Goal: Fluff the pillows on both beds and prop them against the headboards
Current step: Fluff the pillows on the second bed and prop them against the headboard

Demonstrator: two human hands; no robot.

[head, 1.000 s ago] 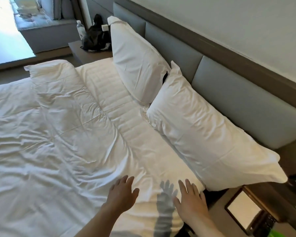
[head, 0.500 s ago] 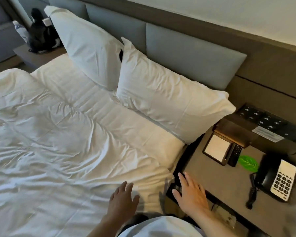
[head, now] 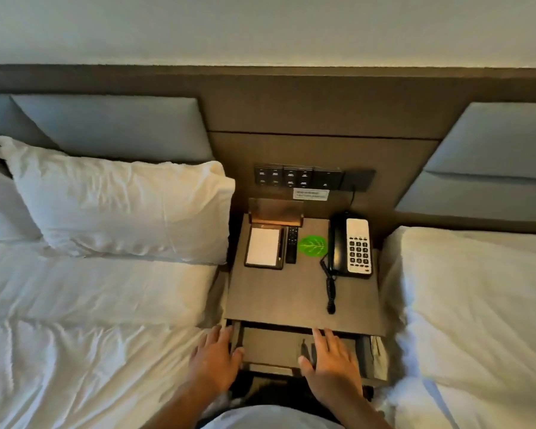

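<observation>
On the left bed a white pillow [head: 121, 209] leans against the grey padded headboard [head: 112, 125]. A second white pillow [head: 0, 205] shows only partly at the left edge. The right bed [head: 477, 305] has white bedding under its own grey headboard [head: 492, 156]; I see no pillow on the part in view. My left hand [head: 214, 360] hovers empty, fingers spread, at the left bed's edge. My right hand [head: 328, 363] is empty too, fingers apart, in front of the nightstand.
A brown nightstand [head: 291, 298] stands between the beds. It carries a notepad [head: 263, 247], a remote [head: 292, 244], a green leaf-shaped card [head: 312, 246] and a telephone [head: 351, 244] with a coiled cord. A switch panel [head: 297, 178] sits on the wall behind.
The view has swung right, from the left bed to the nightstand and the right bed's edge. Both hands stay low, open and empty.
</observation>
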